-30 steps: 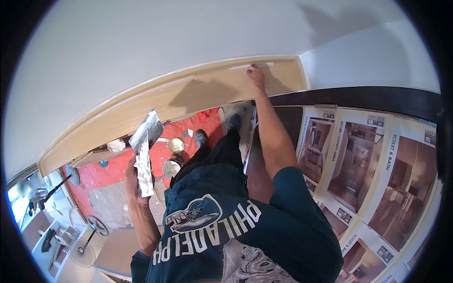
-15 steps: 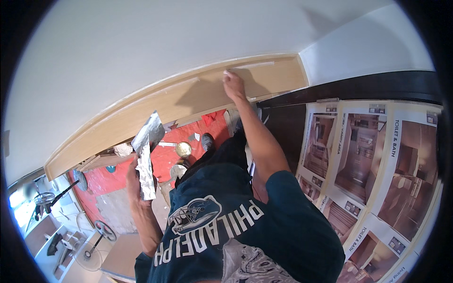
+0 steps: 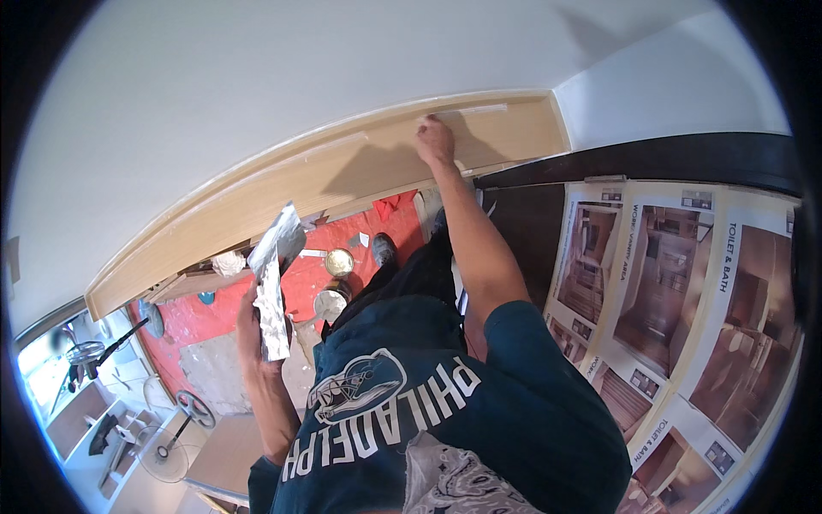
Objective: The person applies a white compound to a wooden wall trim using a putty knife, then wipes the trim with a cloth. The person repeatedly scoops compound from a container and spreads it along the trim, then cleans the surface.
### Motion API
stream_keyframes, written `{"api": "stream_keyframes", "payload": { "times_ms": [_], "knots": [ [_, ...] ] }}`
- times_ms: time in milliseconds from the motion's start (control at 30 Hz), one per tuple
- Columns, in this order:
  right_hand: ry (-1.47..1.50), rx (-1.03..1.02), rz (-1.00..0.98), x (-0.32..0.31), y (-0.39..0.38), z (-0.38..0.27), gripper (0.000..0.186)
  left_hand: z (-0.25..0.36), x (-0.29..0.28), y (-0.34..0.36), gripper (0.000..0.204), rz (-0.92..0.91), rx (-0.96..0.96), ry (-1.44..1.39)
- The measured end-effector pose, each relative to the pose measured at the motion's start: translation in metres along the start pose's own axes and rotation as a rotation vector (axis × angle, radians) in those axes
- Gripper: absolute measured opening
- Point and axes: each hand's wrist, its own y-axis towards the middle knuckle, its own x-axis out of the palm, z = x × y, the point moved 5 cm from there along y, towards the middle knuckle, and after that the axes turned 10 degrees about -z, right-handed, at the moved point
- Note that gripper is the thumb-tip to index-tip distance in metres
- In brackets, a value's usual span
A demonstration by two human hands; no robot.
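Note:
My left hand (image 3: pixel 249 338) grips a silvery, folded metal sheet (image 3: pixel 272 291) with whitish smears on it. Most of its fingers are hidden behind the sheet. My right arm reaches up and away to a long pale wooden panel (image 3: pixel 282 176) below the white wall. At the panel's upper edge, near a whitish strip, is my right hand (image 3: pixel 436 143), its fingers curled closed. What those fingers hold, if anything, cannot be made out.
Below are an open can (image 3: pixel 340 262) and a pail (image 3: pixel 330 305) with pale contents, by my shoe (image 3: pixel 384 250) and red floor sheeting (image 3: pixel 227 315). A dark door frame (image 3: pixel 685 158) and a picture-covered board (image 3: pixel 664 283) stand right. A fan (image 3: pixel 164 452) is lower left.
The view has shifted slightly. My right hand stays at the panel's upper edge, its wrist turned a little. My left hand keeps hold of the metal sheet.

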Motion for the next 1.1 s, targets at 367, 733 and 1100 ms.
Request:
{"api": "stream_keyframes", "payload": {
  "times_ms": [367,733,1100],
  "knots": [
    [-0.007,0.083,0.313,-0.099,0.029,0.129,0.031,0.012,-0.008,-0.009,0.039,0.066,0.055,-0.083],
    [-0.028,0.160,0.153,-0.028,0.011,0.027,0.027,0.003,-0.031,-0.002,0.032,0.116,0.013,-0.142],
    [0.144,0.042,-0.232,0.041,-0.054,-0.092,0.049,0.032,-0.040,-0.033,0.039,0.042,0.182,-0.082]
  ]
}}
